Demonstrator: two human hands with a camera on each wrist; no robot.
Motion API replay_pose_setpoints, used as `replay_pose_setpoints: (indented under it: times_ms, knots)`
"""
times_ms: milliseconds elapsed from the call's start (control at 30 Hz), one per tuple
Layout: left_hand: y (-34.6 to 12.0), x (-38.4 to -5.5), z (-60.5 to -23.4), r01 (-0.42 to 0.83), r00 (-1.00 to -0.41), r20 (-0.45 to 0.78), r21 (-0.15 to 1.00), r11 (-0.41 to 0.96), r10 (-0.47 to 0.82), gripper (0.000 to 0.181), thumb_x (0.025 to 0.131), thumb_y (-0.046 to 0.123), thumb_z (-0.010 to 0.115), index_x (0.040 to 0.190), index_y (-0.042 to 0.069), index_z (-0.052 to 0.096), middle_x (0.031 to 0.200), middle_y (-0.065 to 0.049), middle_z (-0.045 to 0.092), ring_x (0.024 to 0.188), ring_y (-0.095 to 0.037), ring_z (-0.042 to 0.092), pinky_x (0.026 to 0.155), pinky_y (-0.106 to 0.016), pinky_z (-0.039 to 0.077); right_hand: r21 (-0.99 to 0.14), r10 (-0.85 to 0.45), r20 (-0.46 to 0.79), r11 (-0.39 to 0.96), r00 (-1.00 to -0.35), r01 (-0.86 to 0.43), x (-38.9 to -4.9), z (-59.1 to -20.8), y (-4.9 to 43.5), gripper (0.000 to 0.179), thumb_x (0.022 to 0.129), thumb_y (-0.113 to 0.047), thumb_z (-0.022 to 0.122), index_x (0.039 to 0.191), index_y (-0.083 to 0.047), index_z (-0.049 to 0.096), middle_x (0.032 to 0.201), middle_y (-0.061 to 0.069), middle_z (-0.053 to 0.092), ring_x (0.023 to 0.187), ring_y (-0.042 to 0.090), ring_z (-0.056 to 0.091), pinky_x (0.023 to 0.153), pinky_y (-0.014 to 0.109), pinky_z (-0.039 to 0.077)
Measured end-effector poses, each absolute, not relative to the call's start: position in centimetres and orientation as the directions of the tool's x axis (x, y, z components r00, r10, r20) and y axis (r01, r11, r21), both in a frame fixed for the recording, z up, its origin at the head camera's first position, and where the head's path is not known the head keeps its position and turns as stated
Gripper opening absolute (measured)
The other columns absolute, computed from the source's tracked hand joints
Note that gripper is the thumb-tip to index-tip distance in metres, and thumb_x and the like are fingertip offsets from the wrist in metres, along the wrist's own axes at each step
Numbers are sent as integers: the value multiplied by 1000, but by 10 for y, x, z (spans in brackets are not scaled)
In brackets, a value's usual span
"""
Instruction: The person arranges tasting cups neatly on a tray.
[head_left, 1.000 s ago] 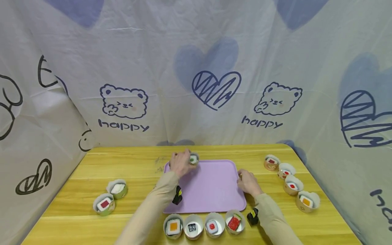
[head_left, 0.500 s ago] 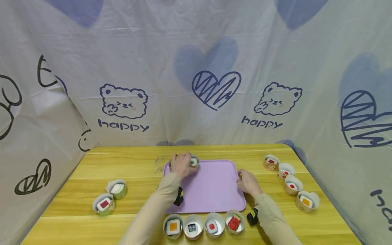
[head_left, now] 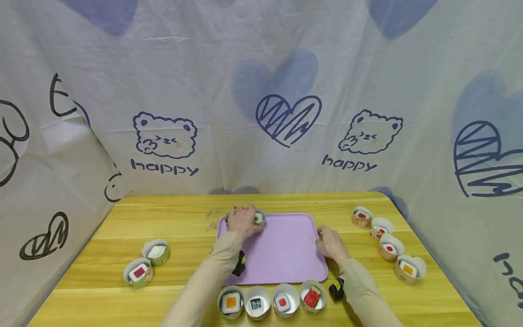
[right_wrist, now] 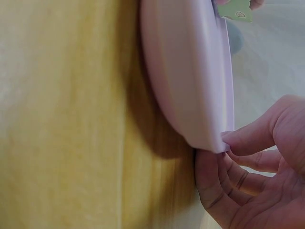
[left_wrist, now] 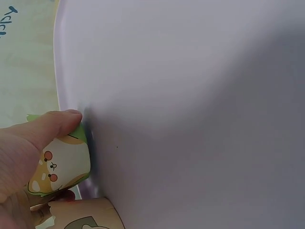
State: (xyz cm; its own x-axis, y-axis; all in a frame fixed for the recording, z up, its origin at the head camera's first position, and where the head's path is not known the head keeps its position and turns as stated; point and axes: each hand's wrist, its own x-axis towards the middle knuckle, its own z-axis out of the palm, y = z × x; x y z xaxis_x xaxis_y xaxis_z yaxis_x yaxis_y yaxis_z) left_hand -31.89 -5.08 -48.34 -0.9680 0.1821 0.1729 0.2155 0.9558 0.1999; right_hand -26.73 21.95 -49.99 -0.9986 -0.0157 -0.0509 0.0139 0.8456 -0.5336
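Note:
My left hand (head_left: 243,222) is at the far left corner of the lilac tray (head_left: 286,250). It grips a green paper cup (left_wrist: 66,162) printed with an animal face, the thumb against its side. Inside that cup, in the head view, is a white sushi-like piece (head_left: 258,218) with a green centre. A brown paper cup (left_wrist: 88,214) stands close beside it in the left wrist view, mostly hidden by the left hand in the head view. At the tray's right side my right hand (head_left: 332,244) pinches the rim, thumb above and fingers underneath.
Several cups with sushi-like pieces, one an orange-topped piece (head_left: 231,302), line the tray's near side. More cups curve along the table's right, ending at an orange-topped one (head_left: 410,269). Two green cups, one with a red-topped piece (head_left: 139,272), stand at left. A printed cloth (head_left: 229,150) hangs behind.
My left hand has come slightly nearer and lower over the tray corner with the green cup. My right hand keeps its place on the rim.

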Motion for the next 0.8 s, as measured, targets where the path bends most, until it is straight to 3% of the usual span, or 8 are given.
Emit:
replay_pose_setpoints:
  times_ms: [800]
  knots:
    - [-49,-316,-485,198,-973,151,135,971,177,69,79,43,83,130,3,60,117,-18,71,123,-36,59,120,-54,29,-537,-20,-37,844,-999,3,-266,-499,219,31,91,-3,56,119,7,61,80,11,62,72,22,55,68,37,49]
